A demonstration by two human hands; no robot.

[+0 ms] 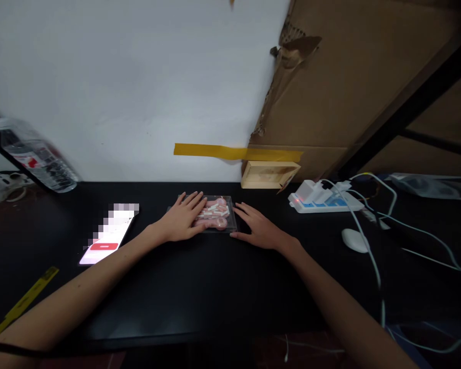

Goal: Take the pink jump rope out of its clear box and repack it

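Note:
A flat clear plastic case (217, 210) lies on the black table, with pink and white pieces showing inside it. Across its left part rests my left hand (182, 218), palm down with the fingers stretched out, covering that side. My right hand (259, 225) is flat on the table at the case's right edge. Its fingers are apart and hold nothing, and the fingertips are at or very near the edge; I cannot tell whether they touch it.
To the left lies a lit phone (105, 238), with a plastic bottle (38, 159) behind it. A shallow wooden box (269, 175) leans at the back. A power strip (325, 200) with plugs, a white mouse (354, 240) and loose cables (372, 256) occupy the right side.

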